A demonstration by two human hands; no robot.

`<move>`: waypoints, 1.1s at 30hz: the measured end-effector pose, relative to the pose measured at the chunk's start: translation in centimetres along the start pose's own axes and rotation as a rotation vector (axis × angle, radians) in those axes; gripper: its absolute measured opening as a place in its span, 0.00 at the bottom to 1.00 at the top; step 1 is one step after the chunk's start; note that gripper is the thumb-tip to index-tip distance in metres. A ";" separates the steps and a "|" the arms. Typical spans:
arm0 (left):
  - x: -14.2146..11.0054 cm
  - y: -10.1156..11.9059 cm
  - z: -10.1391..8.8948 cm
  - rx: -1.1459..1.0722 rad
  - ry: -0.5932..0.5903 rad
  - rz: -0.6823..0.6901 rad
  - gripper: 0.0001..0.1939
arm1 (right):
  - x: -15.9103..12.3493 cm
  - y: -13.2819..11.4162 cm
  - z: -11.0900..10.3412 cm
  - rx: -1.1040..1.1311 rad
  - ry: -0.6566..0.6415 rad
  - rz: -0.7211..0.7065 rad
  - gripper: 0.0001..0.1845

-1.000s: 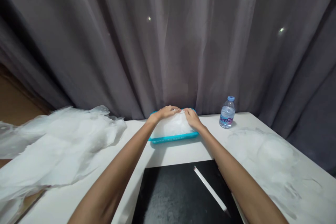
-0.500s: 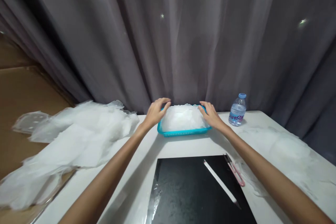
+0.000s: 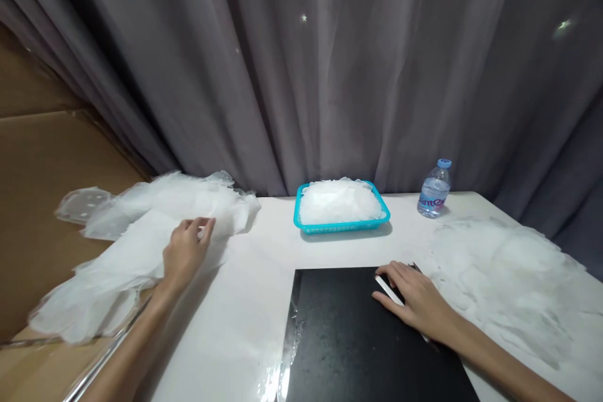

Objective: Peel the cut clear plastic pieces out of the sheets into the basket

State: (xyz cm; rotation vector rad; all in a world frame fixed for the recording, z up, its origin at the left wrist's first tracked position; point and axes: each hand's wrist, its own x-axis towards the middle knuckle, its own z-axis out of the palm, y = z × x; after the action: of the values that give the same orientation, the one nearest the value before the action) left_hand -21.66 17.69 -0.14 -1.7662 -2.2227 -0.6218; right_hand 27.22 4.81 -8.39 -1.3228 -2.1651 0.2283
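White table (image 3: 249, 326): offers open room for a hand in a broad strip between the pile of white sheets (image 3: 155, 213) on the left and the black board (image 3: 348, 339) at near middle. Narrows to a shorter open strip between the board's far edge and the blue tray (image 3: 343, 228). Tightens on the right, beside the loose translucent sheets (image 3: 513, 282), spread close to the board's right edge and out toward the table's right edge. Ends at the far side against the grey curtain (image 3: 330, 75). Blue tray: sits near that far edge. Bottle (image 3: 434, 191): stands upright to the right, apart from the tray. Pile: overlaps the cardboard (image 3: 51, 213) at far left.

White stick (image 3: 390, 291): lies on the board near its far right corner, partly hidden under the right hand (image 3: 409, 295). Slants along its long axis from far left to near right; points far and left at the visible end. Tray: runs left to right along its long axis. Pile: stretches from far right to near left.

Right hand: reaches over the stick, thumb and fingers apart; cannot tell whether touching it. Left hand (image 3: 186, 251): reaches over the pile's near right side, thumb and fingertips bent toward each other; cannot tell whether clamped on a sheet.
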 end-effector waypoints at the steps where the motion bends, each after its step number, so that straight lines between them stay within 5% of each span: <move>1: 0.3 0.2 -0.1 0.002 0.001 -0.001 0.17 | 0.0 0.0 0.2 -0.010 -0.009 -0.012 0.09; 11: 3.1 1.7 -1.6 -0.016 0.027 0.078 0.12 | -0.3 0.4 0.9 -0.002 0.005 -0.023 0.09; 17: 7.5 0.8 -4.0 0.058 0.125 -0.183 0.31 | -0.3 0.4 1.0 0.007 -0.001 -0.004 0.10; 23: 8.3 0.0 -4.6 -0.035 0.004 -0.364 0.18 | -0.3 0.4 1.0 0.016 0.001 0.000 0.09; 27: 7.6 0.4 -4.9 -0.202 0.159 -0.400 0.19 | -0.3 0.5 1.1 0.023 0.000 -0.004 0.09; 33: 9.0 2.4 -7.6 -0.575 0.541 -0.374 0.18 | -0.3 0.4 1.0 0.029 0.022 -0.025 0.08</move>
State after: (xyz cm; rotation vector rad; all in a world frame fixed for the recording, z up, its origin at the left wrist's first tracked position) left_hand -22.15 22.45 10.89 -1.1429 -2.0933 -1.7255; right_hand 27.10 4.89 -9.49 -1.2757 -2.1505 0.2330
